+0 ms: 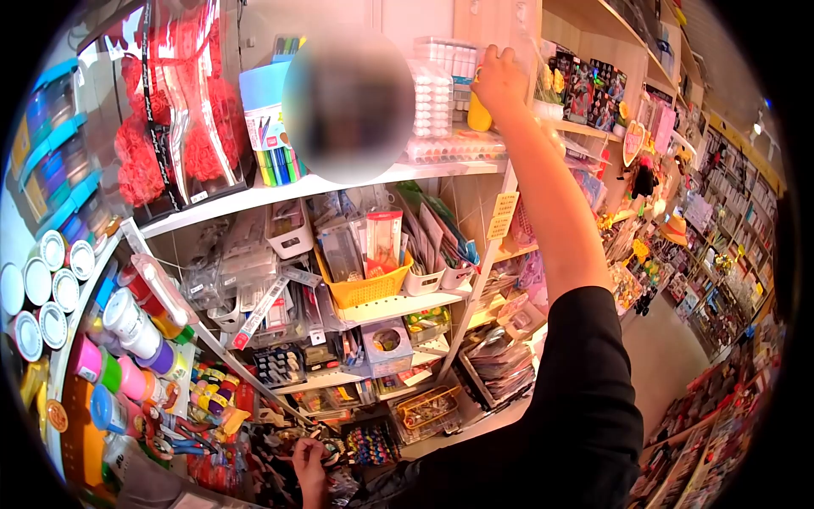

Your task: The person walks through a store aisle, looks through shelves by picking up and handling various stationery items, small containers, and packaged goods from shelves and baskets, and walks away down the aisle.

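Observation:
My right hand [500, 82] reaches up to the top shelf [339, 181], its fingers closed round the upper part of a yellow bottle [479, 114]. Just left of the bottle stand stacked clear boxes of white pieces [432, 97]. Low in the view, my left hand [309, 462] is raised near dark hanging items, its fingers bent together. Whether it holds anything is too small to make out.
A yellow basket [365, 291] of packets sits on the shelf below. Marker packs [275, 144] and boxed red roses [182, 110] stand at the upper left. Paint jars [131, 327] fill the left shelves. An aisle floor [666, 343] shows at right.

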`<act>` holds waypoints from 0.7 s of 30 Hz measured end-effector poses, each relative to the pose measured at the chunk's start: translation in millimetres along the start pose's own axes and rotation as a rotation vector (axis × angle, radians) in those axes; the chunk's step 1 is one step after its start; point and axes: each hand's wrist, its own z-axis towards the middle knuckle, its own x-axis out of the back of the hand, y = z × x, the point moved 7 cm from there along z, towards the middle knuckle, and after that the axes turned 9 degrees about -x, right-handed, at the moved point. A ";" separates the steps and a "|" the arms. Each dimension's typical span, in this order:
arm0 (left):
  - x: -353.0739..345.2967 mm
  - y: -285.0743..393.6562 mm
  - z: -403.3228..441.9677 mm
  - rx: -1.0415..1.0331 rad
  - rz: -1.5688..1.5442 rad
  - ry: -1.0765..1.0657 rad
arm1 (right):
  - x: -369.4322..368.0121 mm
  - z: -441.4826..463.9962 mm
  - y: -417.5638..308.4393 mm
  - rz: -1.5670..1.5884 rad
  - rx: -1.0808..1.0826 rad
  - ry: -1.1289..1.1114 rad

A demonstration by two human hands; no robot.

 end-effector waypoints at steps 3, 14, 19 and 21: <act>0.5 0.7 -0.4 0.005 -0.012 -0.009 | -5.7 1.6 1.5 -0.010 -0.005 -0.046; 2.4 3.4 -2.1 0.001 -0.019 0.004 | -8.1 -5.9 4.6 0.020 -0.004 -0.079; 5.3 -5.4 0.6 -0.007 -0.036 -0.012 | -2.9 -9.4 3.0 0.035 0.023 -0.051; 6.0 -6.4 0.7 -0.010 -0.037 -0.016 | 4.2 -13.8 3.4 0.079 -0.034 -0.155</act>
